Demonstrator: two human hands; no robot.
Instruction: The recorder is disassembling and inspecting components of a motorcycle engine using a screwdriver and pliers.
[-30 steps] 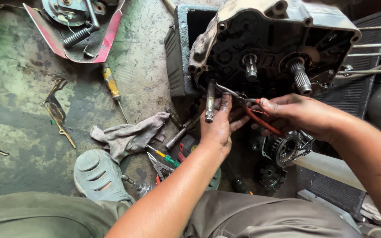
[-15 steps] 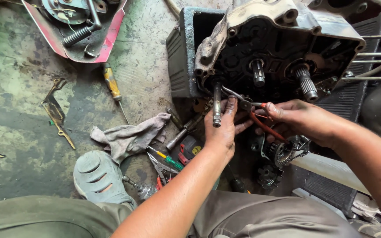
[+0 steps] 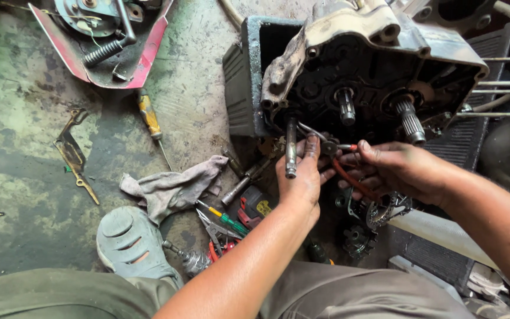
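Note:
A dirty engine case lies open on a black crate, with two splined shafts sticking out. My left hand rests against the lower edge of the case, its fingers touching a thin metal shaft and a bent wire part. My right hand grips red-handled pliers, whose jaws meet that small part beside my left fingertips. Both hands are black with grease.
On the stained concrete floor lie a grey rag, a yellow-handled screwdriver, a green-handled screwdriver, sockets and a metal bracket. A red cover with a spring sits top left. A grey shoe is near my knee.
The view has shifted slightly, and both hands have stayed at the case's lower edge. The pliers have moved a little closer to the small part by my left fingers.

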